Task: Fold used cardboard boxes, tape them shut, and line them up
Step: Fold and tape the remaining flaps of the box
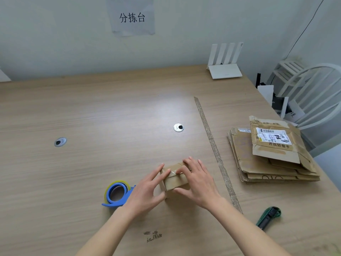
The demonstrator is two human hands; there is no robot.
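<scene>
two hands, left hand and right hand, press with straight fingers on a small brown cardboard box at the wooden table's near middle; it looks light, stiff, best steadied by its sides.

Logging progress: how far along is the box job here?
Done: nothing lined up yet. In hand: both hands, left and right, press clear tape onto one small folded box; tape dispenser beside it. Left: the stack of flattened boxes on the right is unfolded.
</scene>
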